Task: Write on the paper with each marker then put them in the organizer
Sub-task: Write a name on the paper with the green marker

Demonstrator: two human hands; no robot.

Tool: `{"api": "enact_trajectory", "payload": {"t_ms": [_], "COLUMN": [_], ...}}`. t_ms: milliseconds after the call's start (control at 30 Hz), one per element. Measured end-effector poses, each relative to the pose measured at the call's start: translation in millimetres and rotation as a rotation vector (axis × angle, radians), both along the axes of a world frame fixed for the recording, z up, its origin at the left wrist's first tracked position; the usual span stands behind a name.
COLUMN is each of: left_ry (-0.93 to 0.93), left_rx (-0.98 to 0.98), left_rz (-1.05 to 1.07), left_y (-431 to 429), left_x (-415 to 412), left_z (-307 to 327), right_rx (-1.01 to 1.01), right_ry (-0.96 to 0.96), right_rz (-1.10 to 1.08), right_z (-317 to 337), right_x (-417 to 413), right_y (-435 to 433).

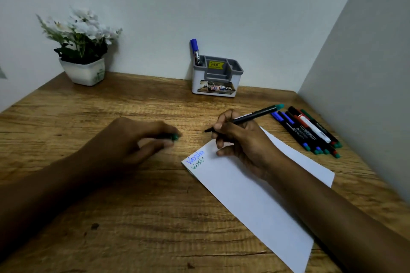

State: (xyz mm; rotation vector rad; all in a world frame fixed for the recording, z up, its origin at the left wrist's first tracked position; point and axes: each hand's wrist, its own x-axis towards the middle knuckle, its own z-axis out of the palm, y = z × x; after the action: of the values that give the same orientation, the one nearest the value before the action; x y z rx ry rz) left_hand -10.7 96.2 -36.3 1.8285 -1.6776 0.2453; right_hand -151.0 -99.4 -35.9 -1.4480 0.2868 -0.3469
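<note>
Centre frame, the right hand [241, 139] grips a green-ended marker [255, 115], its tip just beyond the paper's [255, 201] top corner. The left hand [137, 139], apart to its left, pinches a green cap [175, 137]. The organizer [216, 77] stands behind both hands, upper centre of the desk [111, 217].

The right hand [241, 139] grips a green marker [255, 115], tip just beyond the paper [255, 201]'s far corner, while the left hand [137, 137] holds a green cap [175, 137] over the table [133, 217].
</note>
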Motion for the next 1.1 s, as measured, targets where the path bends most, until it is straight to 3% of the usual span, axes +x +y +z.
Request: {"api": "enact_trajectory", "payload": {"t_ms": [33, 200, 300, 367, 533, 1100], "left_ry": [0.121, 1.087, 1.503, 1.655, 1.786, 1.779], "left_rx": [-0.045, -0.255, -0.302, -0.345, -0.427, -0.409], "left_rz": [0.016, 0.077, 0.093, 0.077, 0.044, -0.004], "left_y": [-2.8, -29.2, -49.2, -61.4, -76.0, -74.1], "left_x": [-0.6, -5.4, -11.4, -16.1, -25.1, -29.3], "left_z": [3.0, 13.3, 10.5, 7.6, 2.3, -6.6], "right_rx": [-0.042, -0.083, -0.015, 0.019, -0.019, -0.04], "right_ry": [-0.023, -0.113, -0.164, -0.197, -0.186, -0.16], "right_rz": [-0.003, -0.082, -0.088, -0.088, -0.149, -0.156], "right_z": [2.4, 4.8, 5.4, 6.1, 7.2, 3.3], "right_x": [-1.1, -2.5, -3.3, -3.9, -5.1, -3.8], "right_y": [-0.3, -3.8, -6.7, -7.9, -7.5, -7.3]}}
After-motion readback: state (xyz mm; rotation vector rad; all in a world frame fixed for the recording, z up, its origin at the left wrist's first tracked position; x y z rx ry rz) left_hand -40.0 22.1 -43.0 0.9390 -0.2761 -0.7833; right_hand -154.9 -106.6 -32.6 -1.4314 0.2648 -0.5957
